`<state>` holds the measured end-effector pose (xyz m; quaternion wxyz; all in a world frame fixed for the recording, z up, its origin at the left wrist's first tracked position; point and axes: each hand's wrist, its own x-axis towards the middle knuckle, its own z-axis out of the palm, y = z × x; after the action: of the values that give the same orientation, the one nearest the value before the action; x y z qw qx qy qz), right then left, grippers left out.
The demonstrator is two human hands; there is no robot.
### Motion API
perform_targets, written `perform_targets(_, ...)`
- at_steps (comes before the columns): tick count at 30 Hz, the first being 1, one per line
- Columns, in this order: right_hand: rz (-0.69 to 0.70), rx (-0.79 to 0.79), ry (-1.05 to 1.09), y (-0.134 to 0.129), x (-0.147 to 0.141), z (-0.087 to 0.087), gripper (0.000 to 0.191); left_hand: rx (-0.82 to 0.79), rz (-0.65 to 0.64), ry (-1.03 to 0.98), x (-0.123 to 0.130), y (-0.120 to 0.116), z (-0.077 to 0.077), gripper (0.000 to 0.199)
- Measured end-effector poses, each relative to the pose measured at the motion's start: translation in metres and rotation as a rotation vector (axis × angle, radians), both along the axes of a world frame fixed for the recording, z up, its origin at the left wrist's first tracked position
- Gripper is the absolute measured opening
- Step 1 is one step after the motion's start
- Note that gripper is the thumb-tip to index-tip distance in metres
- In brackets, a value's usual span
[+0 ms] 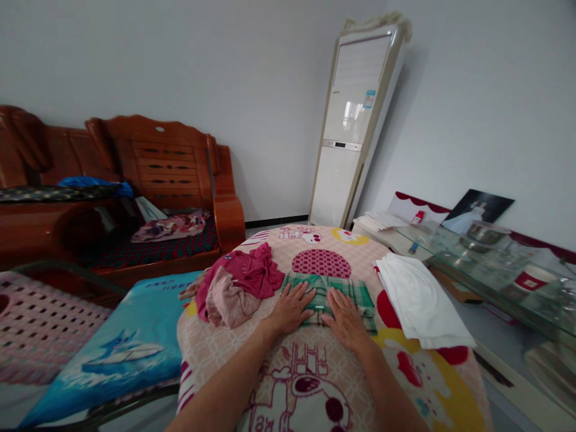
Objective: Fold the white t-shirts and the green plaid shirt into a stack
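Observation:
A green plaid shirt (pixel 323 287), folded into a flat bundle, lies on a patterned cloth (pixel 279 354) over a rounded surface. Both palms are pressed down on it. My left hand (pixel 291 309) rests flat on its left part, fingers stretched out. On the right part lies my right hand (pixel 344 317), fingers also extended. A crumpled dark pink garment (pixel 252 270) with a paler pink cloth (pixel 229 300) on it sits just left of the shirt. To the right is a folded white garment (pixel 418 300).
A blue cushion (pixel 148 330) lies on a chair at left, before a wooden sofa (pixel 166 168). A tall air conditioner (pixel 346 126) stands in the corner. On the right, a glass-topped cabinet (pixel 477 276) holds a photo (pixel 477 210) and a cup (pixel 533 279).

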<state>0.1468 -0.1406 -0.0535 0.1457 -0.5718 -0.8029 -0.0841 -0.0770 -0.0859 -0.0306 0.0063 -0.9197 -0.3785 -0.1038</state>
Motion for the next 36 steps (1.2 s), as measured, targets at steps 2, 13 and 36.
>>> perform_targets(2, 0.009, 0.023, 0.026, 0.000, 0.000, 0.000, 0.063, 0.004, 0.004, -0.002, 0.000, 0.000, 0.000, 0.058)
perform_targets(13, -0.201, 0.241, 0.120, -0.001, 0.012, 0.008, 0.060, 0.024, -0.008, -0.081, -0.002, 0.001, -0.007, 0.059)
perform_targets(36, -0.265, 0.203, 0.079, 0.000, 0.019, -0.005, 0.067, -0.001, -0.022, -0.073, -0.002, 0.003, -0.006, 0.059)
